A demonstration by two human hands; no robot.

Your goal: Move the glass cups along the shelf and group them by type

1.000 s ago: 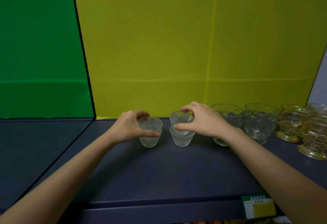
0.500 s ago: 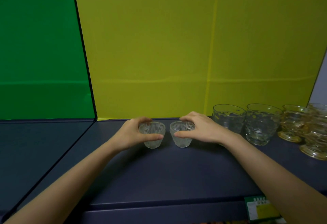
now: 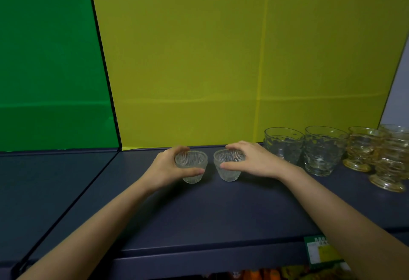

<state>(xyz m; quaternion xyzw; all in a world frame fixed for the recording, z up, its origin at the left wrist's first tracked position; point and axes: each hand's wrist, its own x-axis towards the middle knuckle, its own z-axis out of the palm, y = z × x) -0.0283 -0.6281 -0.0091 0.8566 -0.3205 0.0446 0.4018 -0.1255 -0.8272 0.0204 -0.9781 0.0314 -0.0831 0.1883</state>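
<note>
Two small ribbed cups stand side by side, just apart, mid-shelf [image 3: 221,217]. The left hand [image 3: 164,169] wraps the left ribbed cup [image 3: 192,167], thumb across its front; the right hand [image 3: 254,161] clasps the right ribbed cup [image 3: 229,166]. Two dimpled tumblers [image 3: 284,145] and amber footed glasses [image 3: 363,149] stand to the right.

Dim, even light here, the yellow backdrop [image 3: 221,58] and green panel [image 3: 48,58] glowing flat while the dark shelf [image 3: 199,213] soaks up nearly everything, with only faint soft shadows under the forearms. Small glints catch on the clear tumblers [image 3: 305,147] and amber glasses [image 3: 376,156] at right, which go soft and smeared toward the frame edge. Wide-angle bending tilts the panel seams outward, and the label [image 3: 321,253] at the bottom is too blurred to read.
</note>
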